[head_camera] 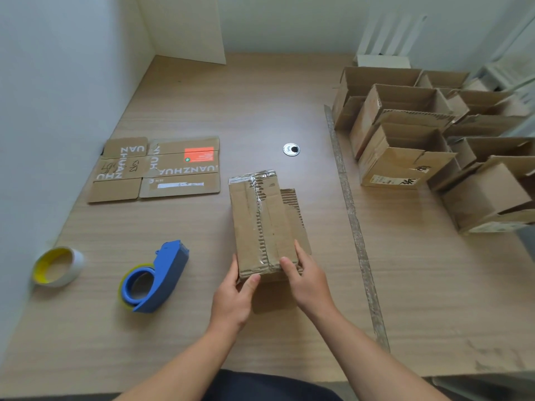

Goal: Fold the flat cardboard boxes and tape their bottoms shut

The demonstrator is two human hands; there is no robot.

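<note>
Presently, the wooden table (202, 105) carries a blue tape dispenser (156, 280) near the person's left, lying apart from a spare tape roll (58, 267) with a yellow core near the left edge. A flattened box (156, 169) lies farther back on the left. A cluster of assembled open boxes (434, 140) stands along the right side, behind a worn strip (351, 215) running down the tabletop. A round metal grommet (291, 149) sits mid-table. Nothing lies between the hands and the dispenser.

The folded box (266, 224) lies at centre, taped seam up. The left hand (234, 293) grips its near left corner, thumb on top, fingers partly curled. The right hand (307, 279) clasps the near right edge, fingers spread over the top.

The flattened box reads "UANZHU", upside down, with an orange-red label and handwritten marks that cannot be read.
</note>
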